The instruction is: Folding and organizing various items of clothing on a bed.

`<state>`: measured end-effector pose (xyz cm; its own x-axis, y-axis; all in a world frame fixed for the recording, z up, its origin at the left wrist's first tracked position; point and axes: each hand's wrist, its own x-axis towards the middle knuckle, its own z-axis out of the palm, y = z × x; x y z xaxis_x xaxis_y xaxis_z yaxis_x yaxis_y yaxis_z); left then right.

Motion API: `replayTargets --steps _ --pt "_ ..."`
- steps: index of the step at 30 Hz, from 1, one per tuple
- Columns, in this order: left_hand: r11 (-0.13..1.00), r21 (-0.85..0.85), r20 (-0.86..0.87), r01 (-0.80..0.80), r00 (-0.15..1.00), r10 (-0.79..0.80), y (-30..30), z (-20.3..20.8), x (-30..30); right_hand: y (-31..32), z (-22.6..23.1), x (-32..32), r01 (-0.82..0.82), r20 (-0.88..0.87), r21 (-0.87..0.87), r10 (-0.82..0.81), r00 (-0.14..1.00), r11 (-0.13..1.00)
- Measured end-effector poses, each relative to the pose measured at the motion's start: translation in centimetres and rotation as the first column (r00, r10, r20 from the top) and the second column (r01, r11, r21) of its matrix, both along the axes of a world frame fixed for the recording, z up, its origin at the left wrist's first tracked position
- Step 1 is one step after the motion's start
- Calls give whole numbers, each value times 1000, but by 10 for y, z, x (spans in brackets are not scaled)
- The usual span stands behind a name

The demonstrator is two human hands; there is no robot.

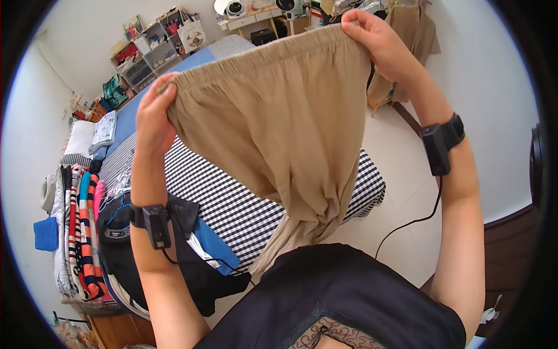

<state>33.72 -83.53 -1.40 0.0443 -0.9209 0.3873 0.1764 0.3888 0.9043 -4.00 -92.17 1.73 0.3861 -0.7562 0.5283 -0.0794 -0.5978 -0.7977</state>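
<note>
A pair of tan trousers [279, 110] with a gathered elastic waistband hangs stretched between my two raised hands. My left hand [156, 110] pinches the left end of the waistband, thumb on the near side. At the right end, higher up, my right hand [378, 43] grips the same band between thumb and fingers. The legs of the trousers droop in folds toward my body, over the edge of the bed. Each forearm carries a black strapped device with a cable.
Below is a bed with a black-and-white checked cover [215, 174]. Dark clothes [174, 267] and a blue cloth [215, 244] lie at its left, beside folded striped textiles [81, 227]. A shelf unit [157, 52] stands behind; more tan clothing [401, 35] hangs at the back right.
</note>
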Motion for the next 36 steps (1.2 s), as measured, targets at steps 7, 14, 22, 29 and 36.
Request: replayTargets --steps 7,14,22,29,36 --pt "938 -257 318 -232 896 309 -1 52 11 10 36 14 -1 -135 -96 -12 991 995" --pt "937 -274 555 -214 761 336 -1 41 14 8 9 21 -52 -337 -169 -8 941 984" --pt "887 461 95 34 992 -87 -47 -83 17 -44 -95 43 31 -258 501 115 959 865" --pt "857 515 15 -32 999 28 -79 -125 11 -58 -127 67 251 -292 650 -69 954 717" --pt "716 697 -201 41 969 141 -83 -153 -28 -29 -159 87 56 4 927 -160 987 370"
